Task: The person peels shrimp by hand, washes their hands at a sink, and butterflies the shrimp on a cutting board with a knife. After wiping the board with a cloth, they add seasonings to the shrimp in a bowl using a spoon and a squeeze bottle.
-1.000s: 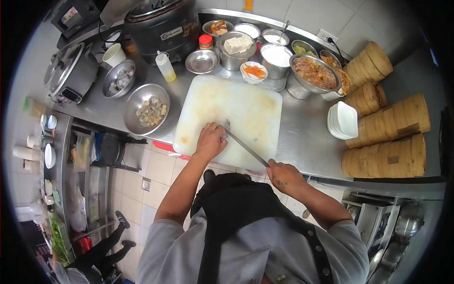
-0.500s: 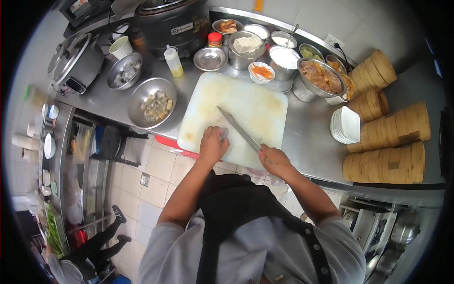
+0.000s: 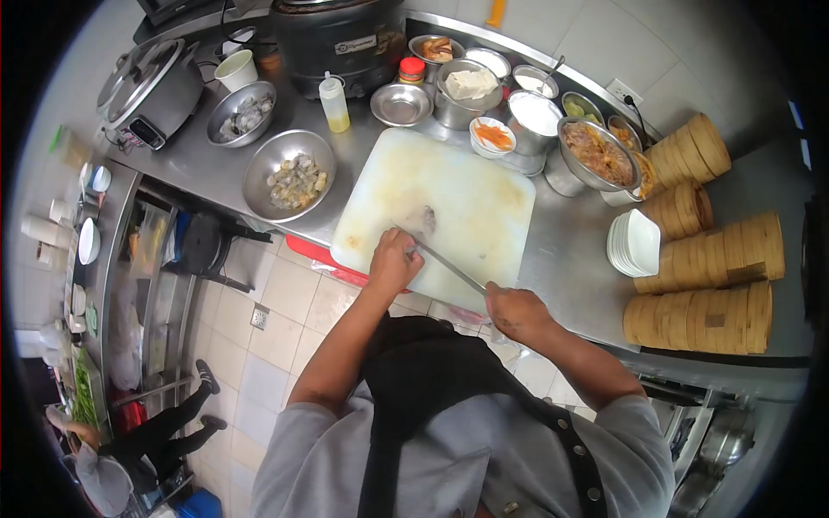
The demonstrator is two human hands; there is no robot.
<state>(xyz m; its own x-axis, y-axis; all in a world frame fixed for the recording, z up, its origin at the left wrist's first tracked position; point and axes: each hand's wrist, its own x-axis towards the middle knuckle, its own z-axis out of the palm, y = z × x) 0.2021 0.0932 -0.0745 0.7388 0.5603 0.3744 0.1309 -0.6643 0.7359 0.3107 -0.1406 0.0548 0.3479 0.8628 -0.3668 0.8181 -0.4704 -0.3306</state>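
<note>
My right hand (image 3: 516, 311) is wrapped round the handle of a kitchen knife (image 3: 451, 269). Its blade lies low across the white cutting board (image 3: 466, 186), tip to the upper left. Close against the blade, my left hand (image 3: 395, 262) rests on the board's near edge with its fingers curled together; what they hold, if anything, is hidden. Just beyond the blade lies a small greyish piece, apparently shrimp (image 3: 427, 216), on a wet patch. A steel bowl of peeled shrimp (image 3: 294, 181) stands left of the board, and a smaller bowl of greyish seafood (image 3: 243, 116) sits behind it.
Behind the board are a squeeze bottle (image 3: 334, 104), a steel dish (image 3: 401, 105), a tofu bowl (image 3: 469, 86) and a carrot bowl (image 3: 492, 136). Rightward stand a meat bowl (image 3: 596, 155), stacked white dishes (image 3: 635, 243) and bamboo steamers (image 3: 699, 318). A co-worker (image 3: 108, 483) is at lower left.
The knife has come down and nearer, its blade now beside my left fingers. A greyish piece now lies beyond the blade. The view has shifted slightly.
</note>
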